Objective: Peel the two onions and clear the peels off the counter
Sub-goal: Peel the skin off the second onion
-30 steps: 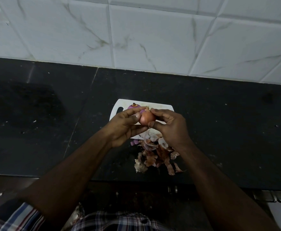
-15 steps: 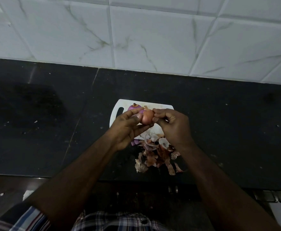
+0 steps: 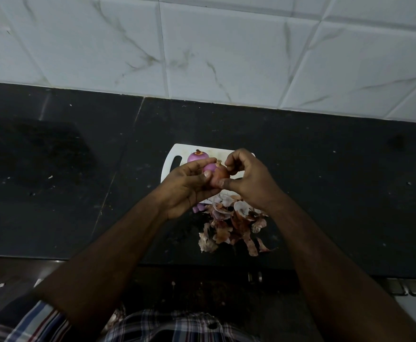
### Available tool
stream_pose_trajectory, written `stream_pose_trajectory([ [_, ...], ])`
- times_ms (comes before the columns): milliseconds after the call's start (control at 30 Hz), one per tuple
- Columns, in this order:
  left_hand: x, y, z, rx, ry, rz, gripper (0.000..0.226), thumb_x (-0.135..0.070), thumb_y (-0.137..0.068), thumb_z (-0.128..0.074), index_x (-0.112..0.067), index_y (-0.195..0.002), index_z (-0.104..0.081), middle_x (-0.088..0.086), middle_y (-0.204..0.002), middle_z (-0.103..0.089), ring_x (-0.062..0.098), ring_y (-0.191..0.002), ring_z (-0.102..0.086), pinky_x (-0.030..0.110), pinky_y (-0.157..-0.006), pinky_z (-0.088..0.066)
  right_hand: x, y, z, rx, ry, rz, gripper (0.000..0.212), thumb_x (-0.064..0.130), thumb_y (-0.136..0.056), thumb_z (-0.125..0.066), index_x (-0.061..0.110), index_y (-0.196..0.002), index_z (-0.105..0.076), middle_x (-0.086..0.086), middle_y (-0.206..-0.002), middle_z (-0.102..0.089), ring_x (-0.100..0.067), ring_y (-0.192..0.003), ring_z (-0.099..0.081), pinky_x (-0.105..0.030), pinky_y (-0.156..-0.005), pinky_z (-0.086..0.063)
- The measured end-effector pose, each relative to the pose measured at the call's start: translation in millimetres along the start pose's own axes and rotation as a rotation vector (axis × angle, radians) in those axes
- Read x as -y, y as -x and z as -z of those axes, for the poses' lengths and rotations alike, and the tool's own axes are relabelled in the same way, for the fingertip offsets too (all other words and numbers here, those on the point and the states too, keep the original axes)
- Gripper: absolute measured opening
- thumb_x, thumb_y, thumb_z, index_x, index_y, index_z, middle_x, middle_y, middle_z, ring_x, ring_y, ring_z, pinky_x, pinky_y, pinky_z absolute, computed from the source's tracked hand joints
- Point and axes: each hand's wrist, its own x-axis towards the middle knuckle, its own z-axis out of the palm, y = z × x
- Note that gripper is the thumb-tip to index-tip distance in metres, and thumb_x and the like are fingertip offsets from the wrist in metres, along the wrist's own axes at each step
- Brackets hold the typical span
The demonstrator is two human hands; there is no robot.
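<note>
A small onion (image 3: 218, 174), part brown skin and part bare purple, is held above a white cutting board (image 3: 174, 154). My left hand (image 3: 188, 187) grips it from the left with thumb and fingers curled round it. From the right, my right hand (image 3: 247, 180) pinches the brown skin at the onion's top and side. A peeled purple onion (image 3: 197, 156) lies on the board behind my hands. Loose brown and white peels (image 3: 231, 224) are heaped on the black counter (image 3: 78, 193) just in front of the board.
The counter runs to a white marbled tile wall (image 3: 202, 45) at the back. Its front edge lies just below the peel heap, with dark cabinet fronts and a metal handle (image 3: 414, 290) under it. A small purple onion piece (image 3: 199, 207) lies by the board's near edge.
My right hand's fingers have risen from the onion's side to its top, and more bare purple shows on the onion's left side. Both hands stay over the board.
</note>
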Motion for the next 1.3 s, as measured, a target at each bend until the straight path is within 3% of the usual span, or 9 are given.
stream_pose_trajectory([
  [133,-1.1,-0.2,1.2,0.004,-0.005,0.006,0.042,0.0,-0.093,-0.057,-0.009,-0.134,-0.061,0.022,-0.127,-0.066,0.028,-0.097,-0.074,0.037,-0.081,-0.062,-0.2,-0.6,0.7,0.008,-0.014,0.008,0.04,0.007,-0.073,-0.086,0.019,-0.094,-0.054,0.009,-0.091,-0.056,0.002,-0.079,-0.05,-0.012,-0.07,-0.045],
  [267,-0.7,0.0,0.3,0.008,0.005,0.007,0.042,0.001,-0.094,-0.056,-0.01,-0.134,-0.06,0.021,-0.125,-0.067,0.028,-0.097,-0.075,0.037,-0.08,-0.062,-1.7,-0.8,-1.1,0.005,0.001,0.008,0.039,0.009,-0.072,-0.086,0.019,-0.089,-0.053,0.005,-0.09,-0.056,-0.011,-0.082,-0.052,-0.022,-0.07,-0.048],
  [467,-2.6,-1.1,0.7,-0.004,-0.024,0.002,0.043,0.002,-0.097,-0.054,-0.009,-0.138,-0.058,0.022,-0.128,-0.065,0.027,-0.096,-0.075,0.036,-0.081,-0.062,-0.3,-1.2,-0.5,-0.004,-0.008,0.026,0.036,0.009,-0.073,-0.085,0.014,-0.091,-0.054,0.003,-0.087,-0.055,-0.004,-0.079,-0.049,-0.025,-0.07,-0.047],
  [700,-2.0,-3.6,0.7,-0.023,-0.038,-0.011,0.044,0.002,-0.097,-0.055,-0.008,-0.14,-0.057,0.022,-0.131,-0.065,0.029,-0.1,-0.073,0.039,-0.084,-0.062,-1.3,-2.3,-2.7,-0.006,0.021,0.031,0.037,0.01,-0.074,-0.084,0.024,-0.082,-0.051,0.008,-0.081,-0.056,-0.009,-0.077,-0.053,-0.03,-0.075,-0.05],
  [867,-3.3,-4.3,0.5,-0.045,-0.04,-0.018,0.045,0.001,-0.095,-0.057,-0.007,-0.139,-0.057,0.023,-0.134,-0.063,0.029,-0.099,-0.074,0.039,-0.084,-0.062,0.1,-2.6,-4.0,-0.047,0.012,0.043,0.034,0.008,-0.072,-0.085,0.015,-0.089,-0.055,0.004,-0.086,-0.059,-0.014,-0.082,-0.055,-0.026,-0.075,-0.049],
  [967,-3.7,-4.3,0.5,-0.047,-0.061,-0.016,0.044,0.002,-0.096,-0.056,-0.007,-0.14,-0.057,0.022,-0.134,-0.063,0.029,-0.099,-0.074,0.038,-0.083,-0.063,0.5,-1.9,-5.3,-0.057,0.007,0.045,0.036,0.007,-0.072,-0.085,0.018,-0.09,-0.056,0.002,-0.093,-0.061,-0.015,-0.084,-0.055,-0.029,-0.077,-0.05],
  [1100,-1.4,-4.3,1.6,-0.047,-0.053,-0.013,0.045,0.0,-0.093,-0.06,-0.007,-0.138,-0.058,0.025,-0.134,-0.063,0.028,-0.097,-0.074,0.038,-0.083,-0.062,-1.5,-1.4,-7.5,-0.061,0.019,0.044,0.035,0.009,-0.071,-0.086,0.017,-0.087,-0.055,0.005,-0.088,-0.059,-0.018,-0.084,-0.055,-0.036,-0.078,-0.05],
  [1300,-1.1,-5.6,0.5,-0.062,-0.063,-0.02,0.052,-0.004,-0.087,-0.065,-0.006,-0.138,-0.058,0.024,-0.135,-0.062,0.029,-0.097,-0.074,0.039,-0.085,-0.062,-2.6,-2.1,-10.0,-0.055,0.036,0.064,0.032,0.005,-0.075,-0.082,0.015,-0.084,-0.053,0.01,-0.082,-0.055,-0.008,-0.08,-0.053,-0.024,-0.075,-0.048],
])
